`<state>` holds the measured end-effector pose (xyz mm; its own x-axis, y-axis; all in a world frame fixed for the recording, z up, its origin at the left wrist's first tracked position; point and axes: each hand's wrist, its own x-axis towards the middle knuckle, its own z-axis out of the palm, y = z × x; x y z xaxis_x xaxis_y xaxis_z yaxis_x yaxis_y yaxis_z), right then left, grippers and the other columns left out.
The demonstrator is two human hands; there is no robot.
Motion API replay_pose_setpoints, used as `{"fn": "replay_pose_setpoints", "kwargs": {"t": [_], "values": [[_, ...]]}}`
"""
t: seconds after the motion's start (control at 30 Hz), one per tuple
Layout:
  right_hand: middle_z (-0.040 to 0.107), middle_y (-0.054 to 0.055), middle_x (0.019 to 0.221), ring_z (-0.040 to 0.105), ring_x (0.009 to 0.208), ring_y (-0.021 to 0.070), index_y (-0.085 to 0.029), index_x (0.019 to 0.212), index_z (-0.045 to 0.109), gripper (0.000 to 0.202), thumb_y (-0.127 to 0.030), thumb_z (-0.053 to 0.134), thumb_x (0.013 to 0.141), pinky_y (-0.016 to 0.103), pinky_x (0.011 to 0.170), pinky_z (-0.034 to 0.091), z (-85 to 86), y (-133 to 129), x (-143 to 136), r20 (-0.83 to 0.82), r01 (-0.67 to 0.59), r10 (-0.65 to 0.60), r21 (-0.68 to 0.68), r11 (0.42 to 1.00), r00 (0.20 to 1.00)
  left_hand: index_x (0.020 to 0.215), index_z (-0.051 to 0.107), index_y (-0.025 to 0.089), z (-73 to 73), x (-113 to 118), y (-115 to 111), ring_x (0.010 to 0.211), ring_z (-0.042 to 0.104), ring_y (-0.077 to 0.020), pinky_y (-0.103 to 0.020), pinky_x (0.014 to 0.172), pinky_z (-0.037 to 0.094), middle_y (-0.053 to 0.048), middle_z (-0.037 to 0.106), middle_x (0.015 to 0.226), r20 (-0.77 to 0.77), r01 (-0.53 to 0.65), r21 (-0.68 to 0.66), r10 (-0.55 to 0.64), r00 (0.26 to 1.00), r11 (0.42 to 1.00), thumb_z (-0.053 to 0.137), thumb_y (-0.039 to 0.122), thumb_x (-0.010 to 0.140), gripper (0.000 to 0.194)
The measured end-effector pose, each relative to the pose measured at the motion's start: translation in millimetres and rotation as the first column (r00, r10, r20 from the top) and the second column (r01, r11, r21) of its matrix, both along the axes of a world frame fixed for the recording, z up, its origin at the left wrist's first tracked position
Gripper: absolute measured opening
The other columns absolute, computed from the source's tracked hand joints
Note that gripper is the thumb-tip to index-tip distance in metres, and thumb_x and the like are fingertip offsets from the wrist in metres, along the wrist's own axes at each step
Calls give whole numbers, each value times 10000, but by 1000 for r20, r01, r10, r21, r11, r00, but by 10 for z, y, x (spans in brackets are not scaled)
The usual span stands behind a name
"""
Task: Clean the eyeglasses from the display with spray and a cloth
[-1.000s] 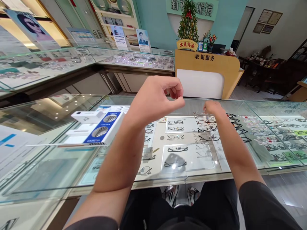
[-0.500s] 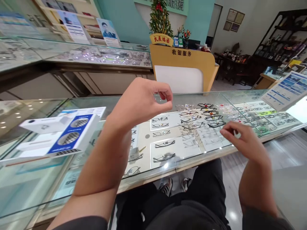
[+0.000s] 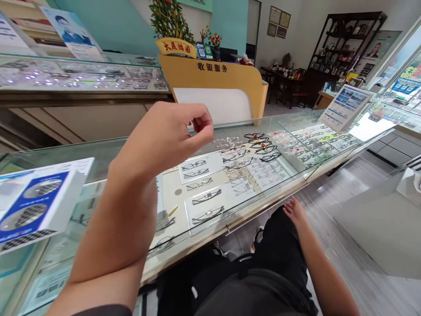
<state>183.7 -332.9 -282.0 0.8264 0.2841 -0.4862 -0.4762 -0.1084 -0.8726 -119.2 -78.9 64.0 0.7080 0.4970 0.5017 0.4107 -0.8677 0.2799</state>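
Your right grip (image 3: 295, 210) rests released by your thigh (image 3: 276, 237), floor (image 3: 329, 237) opening beside it. Past the surface's (image 3: 263, 205) front edge, glasses (image 3: 207, 197) lie inside; your left grip (image 3: 174, 131) curls above, whether grasping you can't tell; black glasses (image 3: 263, 145) sit on top, farther right.

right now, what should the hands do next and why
Probably raise the right hand toward the black glasses: it is low by the thigh, off the counter, while the left hand hovers above the counter, fingers curled.
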Motion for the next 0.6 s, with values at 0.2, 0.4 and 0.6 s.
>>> {"fn": "replay_pose_setpoints", "kwargs": {"t": [0.2,0.4,0.6], "values": [[728,61,1105,716,904,178,-178,1234,684,377,-510,658,1057,359,801,640,-407,378,250,-224,156,-167,-67,986,960,909,500,269,-10,-7,-20,683,456,-191,-352,799,380,20,498,717,13,-117,-5,117,993,993,346,437,1025,256],[727,100,1294,738,1065,221,-181,1339,680,395,-456,688,1056,423,904,661,-628,552,275,-240,202,-205,-40,979,949,764,445,216,-137,-46,54,565,326,-68,-261,699,326,75,367,605,154,-87,98,71,986,991,267,622,1067,537],[727,101,1295,740,1073,225,-175,1343,678,401,-454,690,1055,430,912,661,-705,526,306,-217,201,-210,-61,978,953,836,619,182,-236,-18,126,555,391,-24,-215,668,339,97,499,622,294,-140,120,99,951,983,463,744,998,605]]}}
